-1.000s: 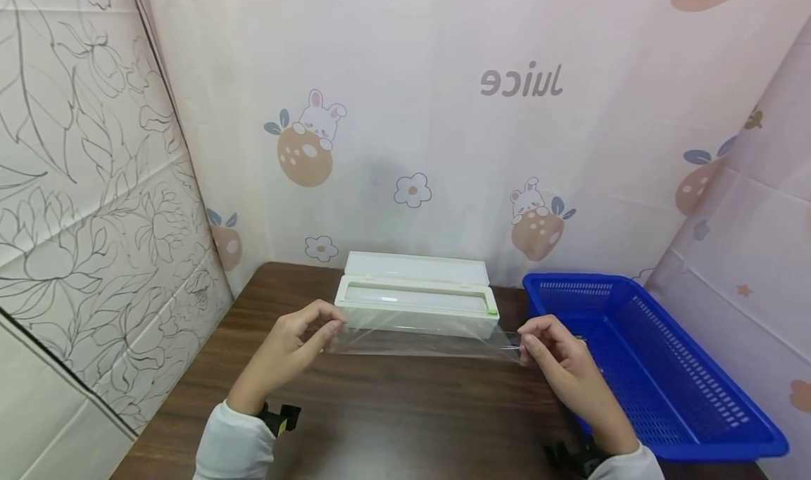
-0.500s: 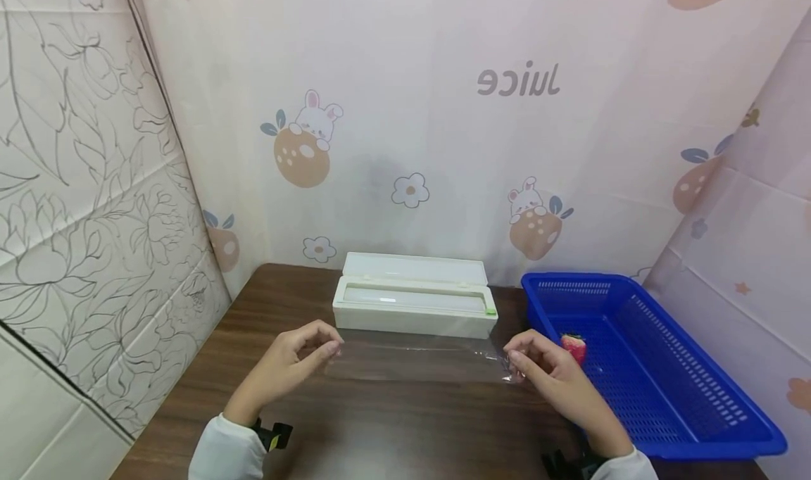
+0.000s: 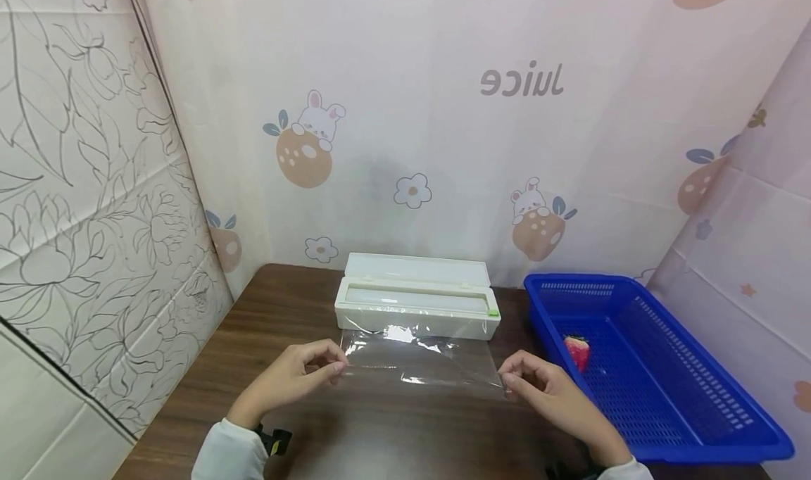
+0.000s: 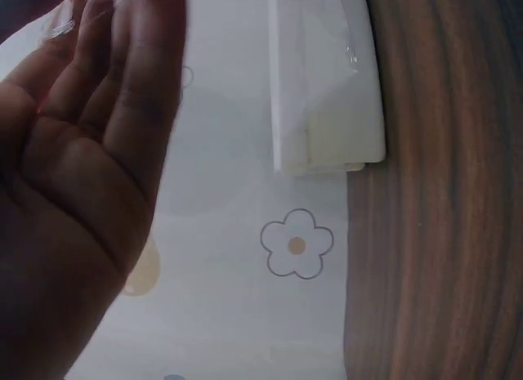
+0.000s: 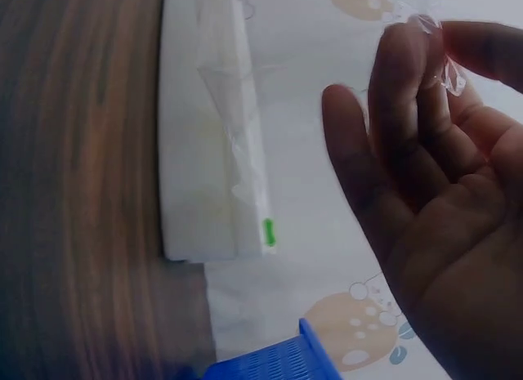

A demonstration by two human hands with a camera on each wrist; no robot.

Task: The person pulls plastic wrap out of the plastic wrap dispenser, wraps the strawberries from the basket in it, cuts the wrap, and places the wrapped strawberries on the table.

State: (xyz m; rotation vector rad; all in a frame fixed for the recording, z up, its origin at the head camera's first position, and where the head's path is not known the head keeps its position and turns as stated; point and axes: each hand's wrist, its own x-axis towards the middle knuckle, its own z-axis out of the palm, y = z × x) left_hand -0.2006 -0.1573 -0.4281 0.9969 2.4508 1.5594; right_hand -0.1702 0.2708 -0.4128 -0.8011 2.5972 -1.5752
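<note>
In the head view, see-through plastic wrap [image 3: 421, 369] stretches from the left hand [image 3: 293, 376] to the right hand [image 3: 546, 393], in front of the white box [image 3: 415, 319]. It might rip if they pull too hard, or stick to itself if they come together. Both hands bend inward and pinch its ends. In the left wrist view, the left hand's tips go out of sight. In the right wrist view, the right hand pinches a crinkled bit, which could slip.
</note>
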